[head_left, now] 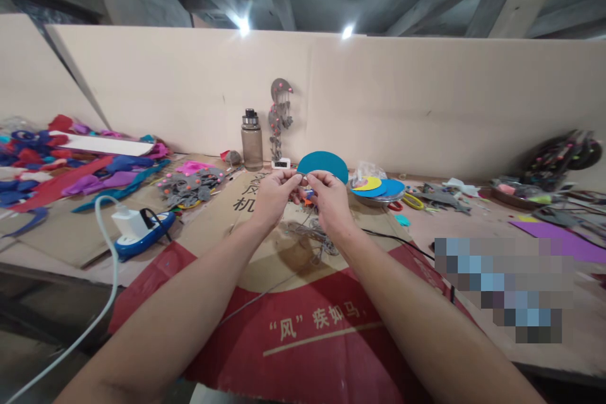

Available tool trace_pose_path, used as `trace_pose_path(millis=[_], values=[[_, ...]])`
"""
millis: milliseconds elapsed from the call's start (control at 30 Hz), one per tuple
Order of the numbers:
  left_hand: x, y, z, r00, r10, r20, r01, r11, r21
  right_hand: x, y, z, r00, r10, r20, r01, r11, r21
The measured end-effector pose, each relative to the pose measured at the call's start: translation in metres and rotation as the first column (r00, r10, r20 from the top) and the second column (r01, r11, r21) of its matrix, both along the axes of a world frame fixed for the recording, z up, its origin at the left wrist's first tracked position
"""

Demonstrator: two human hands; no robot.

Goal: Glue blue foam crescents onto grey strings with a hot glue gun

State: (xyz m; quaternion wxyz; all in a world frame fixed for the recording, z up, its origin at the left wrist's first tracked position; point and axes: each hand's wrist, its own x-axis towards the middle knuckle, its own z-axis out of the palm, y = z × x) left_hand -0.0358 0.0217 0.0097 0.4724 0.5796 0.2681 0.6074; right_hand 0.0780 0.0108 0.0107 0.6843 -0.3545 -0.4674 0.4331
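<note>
Over the grey string point(318, 235), our left hand point(278, 194) and right hand point(330, 197) pinch a tiny, blurry thing point(304, 175), maybe to steady it.

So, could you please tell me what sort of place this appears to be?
Probably a craft workshop, judging by the piled colourful strips, the tangled grey cord and the yellow-handled scissors.

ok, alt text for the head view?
A person's left hand and right hand close together, seemingly pinching something too small to identify, above grey string on printed cardboard. Behind: a bottle and blue disc; coloured scraps lie to the left.
</note>
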Motion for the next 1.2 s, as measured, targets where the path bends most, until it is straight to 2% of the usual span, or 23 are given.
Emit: trace_pose_path(millis=[500,800,900,1033,1133,1200], values=[[-0.003,0.003,0.000,0.980,-0.179,0.089,0.184,0.981,-0.052,0.002,-0.004,0.006,0.994,0.058,-0.095,-0.062,0.997,-0.038],[-0.004,0.003,0.005,0.941,-0.295,0.163,0.318,0.938,-0.137,0.009,-0.005,0.008,0.983,0.148,-0.109,-0.154,0.987,-0.047],[-0.006,0.007,0.004,0.908,-0.361,0.214,0.402,0.894,-0.198,0.012,-0.004,0.009,0.977,0.187,-0.099,-0.193,0.980,-0.049],[-0.010,0.007,0.008,0.849,-0.419,0.322,0.515,0.792,-0.328,0.020,-0.004,0.011,0.962,0.267,-0.049,-0.270,0.959,-0.087],[-0.014,0.005,0.011,0.827,-0.462,0.321,0.562,0.706,-0.431,0.026,-0.004,0.015,0.937,0.348,-0.005,-0.347,0.934,-0.081],[-0.017,0.004,0.011,0.816,-0.493,0.300,0.577,0.671,-0.467,0.031,-0.005,0.017,0.912,0.406,0.056,-0.401,0.912,-0.087]])
